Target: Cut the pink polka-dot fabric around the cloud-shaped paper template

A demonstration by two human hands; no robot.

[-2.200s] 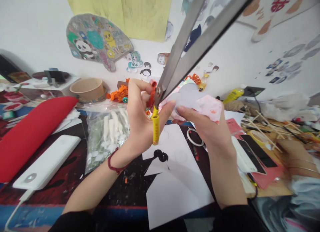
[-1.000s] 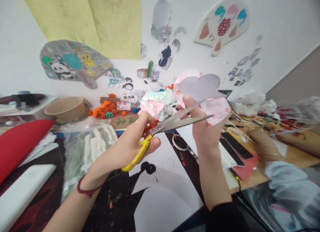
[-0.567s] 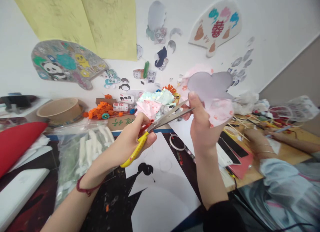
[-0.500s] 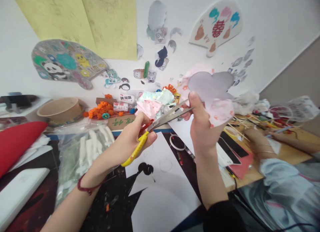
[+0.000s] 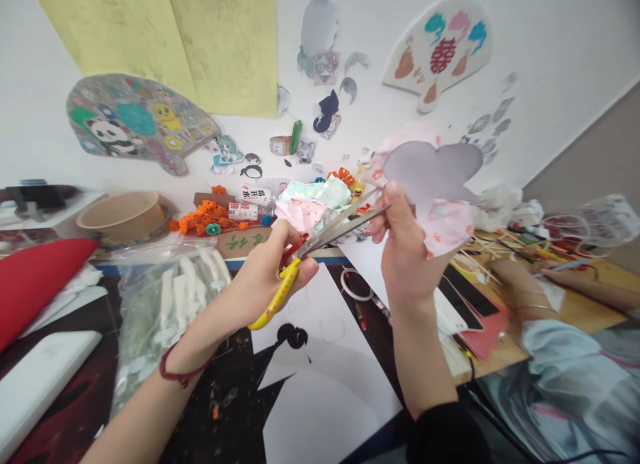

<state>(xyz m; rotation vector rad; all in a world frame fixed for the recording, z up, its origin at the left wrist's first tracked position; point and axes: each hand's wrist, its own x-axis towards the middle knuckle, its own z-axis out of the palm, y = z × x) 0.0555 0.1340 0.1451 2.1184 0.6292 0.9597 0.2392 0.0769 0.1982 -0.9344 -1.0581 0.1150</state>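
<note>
1. The left hand (image 5: 267,267) grips yellow-and-red-handled scissors (image 5: 321,239), blades parted, tips near the right hand (image 5: 406,247).
2. That hand pinches a grey cloud-shaped cutout (image 5: 433,169) together with pink patterned fabric (image 5: 450,225).
3. Below, white paper (image 5: 327,414) lies on a dark table (image 5: 230,391).
4. At right, a co-worker's hand (image 5: 515,281) is near two phones (image 5: 477,289).

Lighting: bright, diffuse; soft shadow across flat white paper sheet (image 5: 325,417). Focus: slightly soft. Edges: stretched, wide-angle.

Held up in front, the left hand (image 5: 265,265) curls in a grip and the right hand (image 5: 407,252) pinches.
</note>
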